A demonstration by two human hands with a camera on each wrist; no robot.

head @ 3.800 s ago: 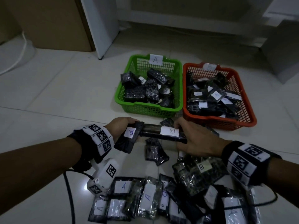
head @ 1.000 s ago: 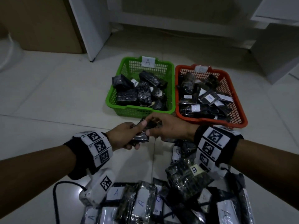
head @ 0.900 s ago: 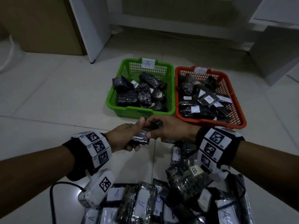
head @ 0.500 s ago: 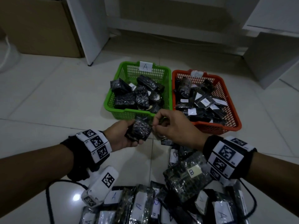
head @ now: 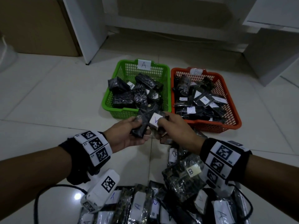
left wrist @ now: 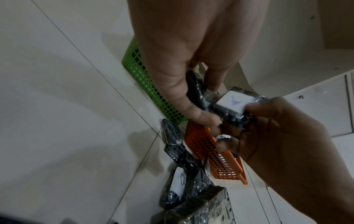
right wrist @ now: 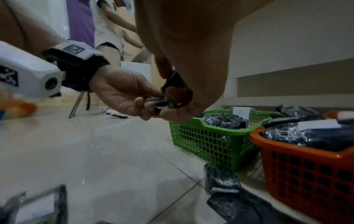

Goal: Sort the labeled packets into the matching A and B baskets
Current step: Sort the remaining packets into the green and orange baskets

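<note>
Both hands (left wrist: 220,118) pinch a labeled packet (left wrist: 228,106) above the green basket (left wrist: 153,91).

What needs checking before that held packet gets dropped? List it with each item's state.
1. Label read: the held packet shows a white label with what looks like an A, ok.
2. Grip: left hand and right hand both hold it with curled fingers, ok.
3. Target: green basket carries an A tag on its far rim, ok.
4. Room: green basket holds packets but looks to have space, ok.
5. Path: packet is in front of the green basket's near rim, nothing between, ok.
6. Packet contents: cannot tell.
</note>
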